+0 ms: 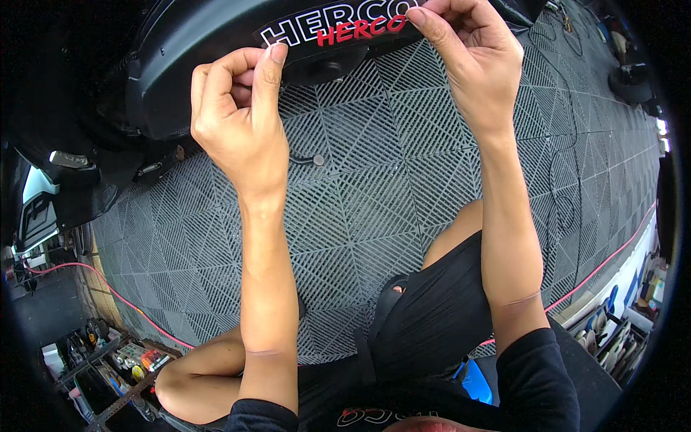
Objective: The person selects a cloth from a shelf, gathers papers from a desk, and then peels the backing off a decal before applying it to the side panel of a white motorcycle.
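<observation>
A clear sticker with white outlined and red lettering [356, 26] lies against or just over a glossy black curved body panel [189, 59], which looks like part of a motorcycle or scooter. My left hand [243, 102] pinches the sticker's lower left corner between thumb and index finger. At the other end, my right hand [475, 48] pinches the right edge the same way. Whether the sticker touches the panel cannot be told. Below the panel, a small black part [318, 67] shows between my hands.
Grey slatted floor tiles [351, 205] lie beneath. A pink hose [604, 264] crosses behind me. A metal rack with tools and bottles [124, 372] stands at lower left, a holder of tools [615, 340] at lower right. A black cable [577, 216] runs along the floor.
</observation>
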A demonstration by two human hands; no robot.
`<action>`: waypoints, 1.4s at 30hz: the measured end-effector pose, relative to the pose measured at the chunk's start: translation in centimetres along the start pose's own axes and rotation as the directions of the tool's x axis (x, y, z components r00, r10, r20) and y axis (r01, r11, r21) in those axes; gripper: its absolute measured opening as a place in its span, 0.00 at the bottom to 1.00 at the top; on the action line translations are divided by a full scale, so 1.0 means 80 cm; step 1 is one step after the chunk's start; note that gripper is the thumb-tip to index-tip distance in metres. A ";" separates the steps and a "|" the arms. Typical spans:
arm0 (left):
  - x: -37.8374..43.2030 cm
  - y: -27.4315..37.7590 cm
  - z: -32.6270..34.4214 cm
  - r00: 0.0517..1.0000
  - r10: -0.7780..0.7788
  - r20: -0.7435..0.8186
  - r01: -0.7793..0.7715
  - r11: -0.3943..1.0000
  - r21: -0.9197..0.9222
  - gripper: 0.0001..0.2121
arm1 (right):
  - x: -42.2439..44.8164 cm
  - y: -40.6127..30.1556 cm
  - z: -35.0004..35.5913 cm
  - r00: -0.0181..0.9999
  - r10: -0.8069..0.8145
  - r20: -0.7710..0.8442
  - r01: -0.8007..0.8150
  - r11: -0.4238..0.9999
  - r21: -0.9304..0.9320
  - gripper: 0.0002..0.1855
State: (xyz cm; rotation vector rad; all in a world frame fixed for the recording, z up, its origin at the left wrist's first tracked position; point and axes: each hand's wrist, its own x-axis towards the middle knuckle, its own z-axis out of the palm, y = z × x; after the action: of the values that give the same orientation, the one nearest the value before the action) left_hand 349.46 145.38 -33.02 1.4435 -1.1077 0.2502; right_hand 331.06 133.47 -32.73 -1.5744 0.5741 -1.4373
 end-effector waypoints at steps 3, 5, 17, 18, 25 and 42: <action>0.002 0.001 0.002 1.000 -0.010 -0.003 0.010 1.000 0.016 0.08 | 0.000 0.001 0.002 1.000 -0.023 -0.012 0.022 0.999 -0.032 0.05; 0.002 0.001 0.002 1.000 -0.007 -0.007 0.007 1.000 0.023 0.09 | 0.000 0.004 0.003 0.998 -0.066 -0.024 0.065 0.997 -0.038 0.05; 0.002 0.005 0.006 1.000 -0.002 -0.029 0.005 0.994 0.110 0.09 | -0.001 0.005 0.006 0.989 -0.131 -0.069 0.120 0.982 -0.144 0.06; 0.002 0.003 0.006 0.999 0.003 -0.034 0.001 0.995 0.103 0.09 | -0.001 0.005 0.006 0.991 -0.116 -0.065 0.107 0.986 -0.126 0.06; 0.000 0.006 0.011 0.996 -0.058 -0.061 0.063 0.994 0.090 0.11 | -0.001 0.005 0.011 0.983 -0.155 -0.097 0.140 0.979 -0.149 0.06; 0.041 0.053 -0.017 0.983 0.106 0.151 -0.158 0.908 0.389 0.17 | 0.030 -0.017 0.017 0.753 -0.657 0.042 0.481 0.506 -0.716 0.44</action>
State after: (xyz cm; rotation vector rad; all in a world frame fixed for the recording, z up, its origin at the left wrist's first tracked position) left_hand 348.68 145.82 -27.58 1.7666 -1.3137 0.5112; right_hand 332.58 132.56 -30.19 -2.3749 0.8484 -2.0972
